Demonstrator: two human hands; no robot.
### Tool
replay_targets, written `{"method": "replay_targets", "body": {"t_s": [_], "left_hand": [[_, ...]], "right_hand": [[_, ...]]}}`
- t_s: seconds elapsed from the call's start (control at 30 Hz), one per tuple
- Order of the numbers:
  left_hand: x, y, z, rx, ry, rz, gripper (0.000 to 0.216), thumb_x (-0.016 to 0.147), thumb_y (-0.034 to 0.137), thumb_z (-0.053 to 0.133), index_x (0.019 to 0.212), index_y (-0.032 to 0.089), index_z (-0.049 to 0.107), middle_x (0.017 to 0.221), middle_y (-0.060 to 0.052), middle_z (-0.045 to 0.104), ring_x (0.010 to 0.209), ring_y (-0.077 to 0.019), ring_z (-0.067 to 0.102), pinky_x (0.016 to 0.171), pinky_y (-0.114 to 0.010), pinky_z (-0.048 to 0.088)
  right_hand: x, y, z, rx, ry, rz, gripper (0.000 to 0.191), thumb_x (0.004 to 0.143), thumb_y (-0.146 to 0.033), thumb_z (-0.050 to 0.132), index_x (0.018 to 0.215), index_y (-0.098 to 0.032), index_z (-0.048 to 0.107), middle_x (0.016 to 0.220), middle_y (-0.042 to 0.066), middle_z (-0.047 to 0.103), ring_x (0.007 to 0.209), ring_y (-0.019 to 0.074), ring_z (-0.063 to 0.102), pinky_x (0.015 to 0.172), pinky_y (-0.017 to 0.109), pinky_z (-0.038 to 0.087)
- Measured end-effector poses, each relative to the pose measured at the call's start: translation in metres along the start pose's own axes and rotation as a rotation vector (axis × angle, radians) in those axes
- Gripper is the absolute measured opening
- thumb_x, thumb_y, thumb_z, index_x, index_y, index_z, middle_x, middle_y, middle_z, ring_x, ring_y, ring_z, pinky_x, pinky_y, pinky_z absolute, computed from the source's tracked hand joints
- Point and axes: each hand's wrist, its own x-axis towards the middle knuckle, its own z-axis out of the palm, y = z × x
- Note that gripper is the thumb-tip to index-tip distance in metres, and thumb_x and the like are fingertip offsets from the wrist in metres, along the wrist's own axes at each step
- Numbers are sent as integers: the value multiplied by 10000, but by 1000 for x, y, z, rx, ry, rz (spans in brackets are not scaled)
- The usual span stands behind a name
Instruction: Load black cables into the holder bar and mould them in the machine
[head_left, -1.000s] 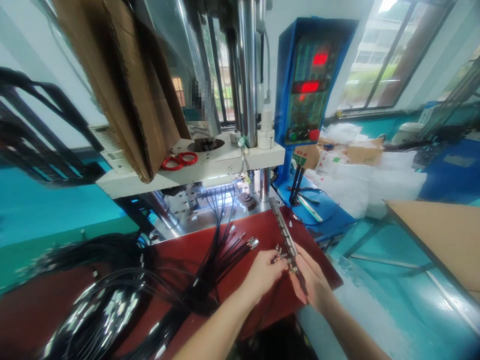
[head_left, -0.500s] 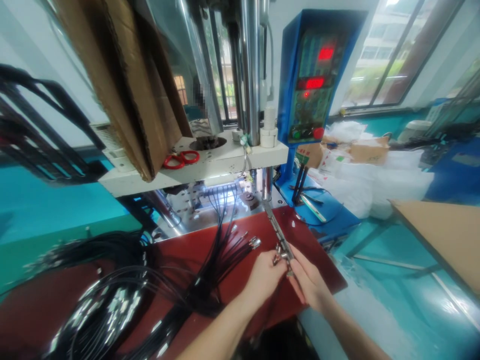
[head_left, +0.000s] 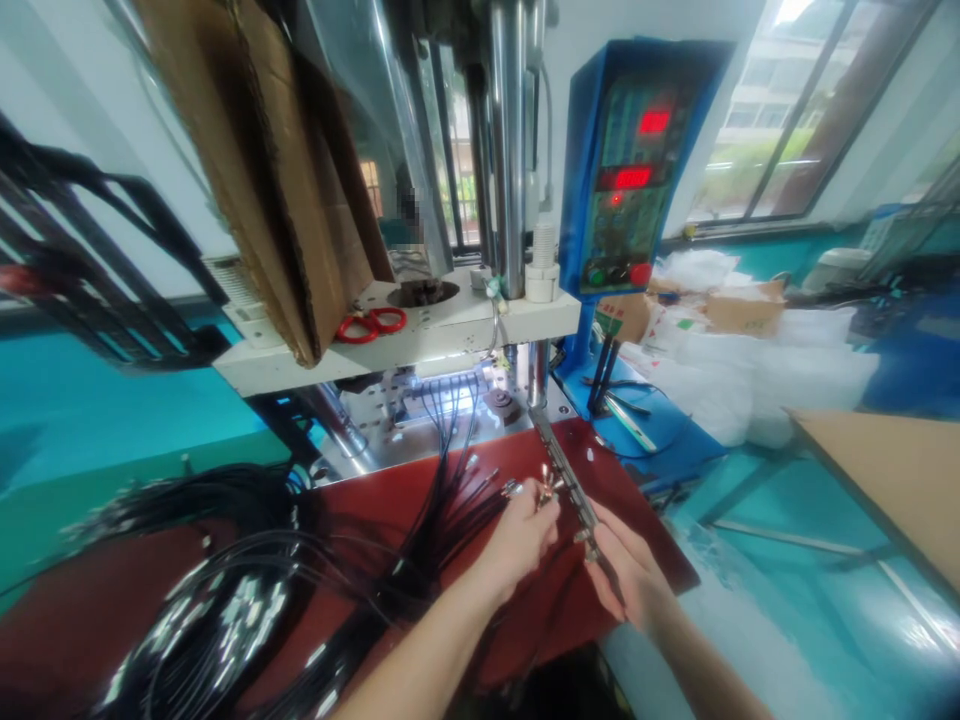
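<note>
Head: cables (head_left: 442,500) btw hands (head_left: 574,545), press (head_left: 450,330).

Blurred cable coils (head_left: 202,610) run off the bottom edge

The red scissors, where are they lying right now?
In the head view, the red scissors lie upper left of centre on the machine's white platform, between the hanging cardboard and the round hole, well above both hands.
</note>
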Motion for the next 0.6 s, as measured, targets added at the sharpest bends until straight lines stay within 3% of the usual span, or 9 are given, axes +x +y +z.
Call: {"method": "replay_targets", "body": {"t_s": [0.17, 0.6], "left_hand": [[5, -3, 5, 93, -73, -20, 170, 664, 278, 552, 643, 179, 416, 389, 98, 334, 333, -27, 230, 327, -155, 151], [11, -10, -9, -13, -127, -89, 336, 728, 472, 470, 720, 138, 501, 422, 37, 465, 293, -33, 272, 316, -167, 138]], "right_hand": [[0, -3, -2, -41, -19, -15, 577, 870, -413, 378, 1332, -82, 282, 319, -91, 391, 238, 49, 266, 253, 140, 185], [0, -6, 0, -23, -11, 3, 633, 827, -472, 410, 1322, -90, 305, 343, -76, 424, 237, 52, 275, 245, 151, 198]]}}
